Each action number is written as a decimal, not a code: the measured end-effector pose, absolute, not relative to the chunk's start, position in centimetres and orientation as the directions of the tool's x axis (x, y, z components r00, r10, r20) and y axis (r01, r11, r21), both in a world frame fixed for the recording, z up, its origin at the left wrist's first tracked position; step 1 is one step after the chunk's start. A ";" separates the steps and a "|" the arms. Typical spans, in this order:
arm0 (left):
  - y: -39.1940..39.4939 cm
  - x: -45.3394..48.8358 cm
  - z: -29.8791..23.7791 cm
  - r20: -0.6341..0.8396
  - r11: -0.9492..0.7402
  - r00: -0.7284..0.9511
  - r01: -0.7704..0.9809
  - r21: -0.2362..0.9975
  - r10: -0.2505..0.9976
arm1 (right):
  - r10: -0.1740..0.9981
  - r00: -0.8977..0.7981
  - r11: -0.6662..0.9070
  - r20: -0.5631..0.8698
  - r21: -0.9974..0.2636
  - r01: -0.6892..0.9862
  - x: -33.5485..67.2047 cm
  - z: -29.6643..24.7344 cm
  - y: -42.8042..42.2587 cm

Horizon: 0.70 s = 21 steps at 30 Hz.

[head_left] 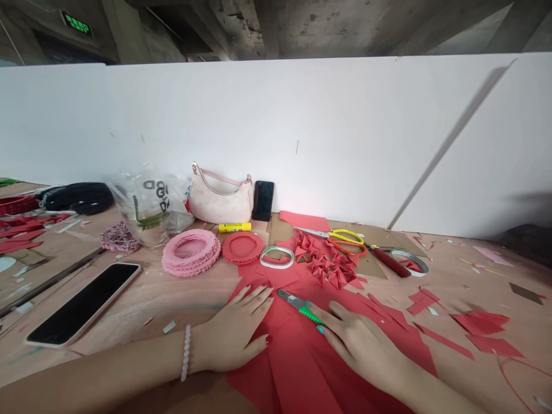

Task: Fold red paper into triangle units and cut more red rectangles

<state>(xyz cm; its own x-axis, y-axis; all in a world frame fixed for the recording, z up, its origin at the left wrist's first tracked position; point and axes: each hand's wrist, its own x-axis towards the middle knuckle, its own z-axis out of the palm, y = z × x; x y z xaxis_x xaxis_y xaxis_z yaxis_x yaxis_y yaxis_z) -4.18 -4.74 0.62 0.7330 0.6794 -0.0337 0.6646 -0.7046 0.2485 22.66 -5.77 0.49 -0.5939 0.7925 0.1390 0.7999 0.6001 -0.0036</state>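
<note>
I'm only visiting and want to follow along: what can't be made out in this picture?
Head view: red paper partly covered by the left hand and right hand, cut off by the bottom edge.
Utility knife: handle end hidden under the right hand's fingers; grip unclear.
Green sign: too small and blurred to read.
Plastic bag: crumpled, contents unclear.

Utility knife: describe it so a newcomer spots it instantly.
On the wooden table, find the red paper sheet under both hands at the near edge. The utility knife lies on it, its rear end in the right hand, tip pointing toward the left hand. Only it has a green grip and silver front; the scissors behind have yellow and orange loops.
</note>
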 end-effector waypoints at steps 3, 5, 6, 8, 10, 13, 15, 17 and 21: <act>-5.1 -4.3 0.5 0.034 -0.689 0.703 0.686 0.235 0.711 | 0.785 -0.606 0.615 0.129 -0.048 0.787 23.4 0.7 -6.3; -5.2 -4.4 0.4 0.071 -0.668 0.672 0.708 0.230 0.737 | 0.765 -0.631 0.642 0.128 -0.064 0.764 23.7 0.7 -6.6; -5.2 -4.3 0.4 0.087 -0.654 0.654 0.720 0.233 0.751 | 0.757 -0.642 0.651 0.121 -0.066 0.756 23.8 0.8 -6.7; -5.1 -4.3 0.4 0.115 -0.636 0.629 0.733 0.243 0.769 | 0.753 -0.650 0.657 0.098 -0.065 0.751 23.8 0.8 -6.9; -4.8 -4.1 0.5 0.144 -0.641 0.626 0.726 0.249 0.766 | 0.755 -0.652 0.655 0.069 -0.062 0.753 23.7 0.8 -7.0; -4.4 -3.9 0.9 0.203 -0.648 0.616 0.712 0.272 0.761 | 0.756 -0.651 0.654 0.060 -0.066 0.753 23.6 1.1 -7.2; -4.1 -3.8 1.0 0.232 -0.652 0.609 0.698 0.297 0.758 | 0.762 -0.644 0.648 0.070 -0.081 0.758 23.7 1.3 -7.2; -3.8 -3.7 1.0 0.250 -0.655 0.606 0.682 0.325 0.755 | 0.770 -0.634 0.638 0.073 -0.107 0.763 23.8 1.5 -7.1; -3.3 -3.7 0.7 0.261 -0.641 0.589 0.654 0.402 0.765 | 0.778 -0.624 0.628 0.079 -0.144 0.765 24.4 1.7 -7.0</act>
<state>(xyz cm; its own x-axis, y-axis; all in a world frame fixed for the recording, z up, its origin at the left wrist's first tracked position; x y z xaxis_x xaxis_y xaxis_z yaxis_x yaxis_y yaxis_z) -3.73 -3.26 0.73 0.5890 0.7647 0.2614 0.6538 -0.6410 0.4021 24.35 -6.99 1.65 -0.6236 0.7778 0.0786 0.7649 0.6279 -0.1438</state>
